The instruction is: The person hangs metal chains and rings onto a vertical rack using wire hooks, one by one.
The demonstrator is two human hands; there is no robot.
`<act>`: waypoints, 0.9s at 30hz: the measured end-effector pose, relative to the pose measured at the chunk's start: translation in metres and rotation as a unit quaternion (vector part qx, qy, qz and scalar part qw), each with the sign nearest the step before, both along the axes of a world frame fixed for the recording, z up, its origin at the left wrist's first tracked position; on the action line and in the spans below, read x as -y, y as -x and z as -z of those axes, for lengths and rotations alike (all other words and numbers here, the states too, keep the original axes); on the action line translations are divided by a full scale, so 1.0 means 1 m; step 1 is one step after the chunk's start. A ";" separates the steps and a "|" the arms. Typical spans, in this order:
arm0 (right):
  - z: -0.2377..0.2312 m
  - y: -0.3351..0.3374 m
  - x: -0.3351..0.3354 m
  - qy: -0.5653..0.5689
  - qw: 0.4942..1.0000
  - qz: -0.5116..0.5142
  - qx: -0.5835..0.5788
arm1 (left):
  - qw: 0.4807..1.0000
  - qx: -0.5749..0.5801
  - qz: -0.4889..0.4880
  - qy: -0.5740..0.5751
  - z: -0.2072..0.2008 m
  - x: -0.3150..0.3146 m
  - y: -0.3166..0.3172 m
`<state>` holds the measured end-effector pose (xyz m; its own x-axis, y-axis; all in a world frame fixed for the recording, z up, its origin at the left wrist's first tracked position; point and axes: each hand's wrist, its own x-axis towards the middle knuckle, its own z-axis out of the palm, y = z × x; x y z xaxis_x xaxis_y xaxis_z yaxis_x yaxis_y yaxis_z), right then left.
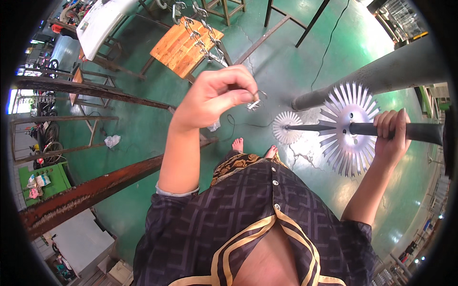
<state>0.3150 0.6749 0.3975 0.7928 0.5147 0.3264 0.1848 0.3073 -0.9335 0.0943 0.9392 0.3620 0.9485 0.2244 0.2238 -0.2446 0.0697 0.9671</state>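
My left hand (210,97) is raised at the centre, thumb and fingertips pinched together on a small silvery metal piece (253,105) with a thin curved end. Its exact kind is too small to make out. On the right, my right hand (392,136) wraps round a dark shaft (424,133). Just left of that hand, a large metal disc (344,112) with long teeth round its rim sits on the shaft. Farther along, a smaller-looking toothed disc (285,136) shows at the shaft's tapering far end.
Metal chains with hooks (194,34) hang beyond my left hand, above a wooden stool (179,50). Rusty steel bars (95,190) cross the left side. A thick grey post (377,71) stands at the right. My bare feet (237,144) are on the green floor, near a loose cable (248,125).
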 end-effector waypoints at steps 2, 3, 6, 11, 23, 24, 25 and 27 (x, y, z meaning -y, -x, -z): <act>0.016 -0.004 0.009 0.006 1.000 0.019 -0.007 | 0.999 0.016 -0.029 -0.027 0.006 -0.006 0.009; 0.025 -0.006 0.014 0.017 0.999 0.031 -0.008 | 0.998 0.024 -0.043 -0.041 0.010 -0.010 0.012; 0.048 -0.010 0.026 0.042 0.997 0.058 -0.019 | 0.994 0.024 -0.092 -0.060 0.020 -0.021 0.022; 0.088 -0.020 0.047 0.081 0.988 0.130 -0.036 | 0.981 -0.002 -0.178 -0.072 0.022 -0.020 0.035; 0.153 -0.049 0.073 0.091 0.975 0.201 -0.041 | 0.944 0.073 -0.293 -0.130 -0.063 -0.011 0.033; 0.153 -0.049 0.073 0.096 0.973 0.206 -0.033 | 0.942 0.082 -0.296 -0.139 -0.071 -0.011 0.031; 0.153 -0.049 0.072 0.101 0.972 0.212 -0.026 | 0.935 0.090 -0.307 -0.152 -0.078 -0.014 0.029; 0.156 -0.049 0.078 0.117 0.970 0.213 -0.017 | 0.925 0.107 -0.336 -0.142 -0.089 -0.016 0.028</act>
<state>0.3641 0.5968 0.2414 0.9582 0.1943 0.2101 0.2165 -0.0117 -0.9762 0.0660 0.9555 0.4506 0.5442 0.6500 0.5304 -0.3281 -0.4170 0.8476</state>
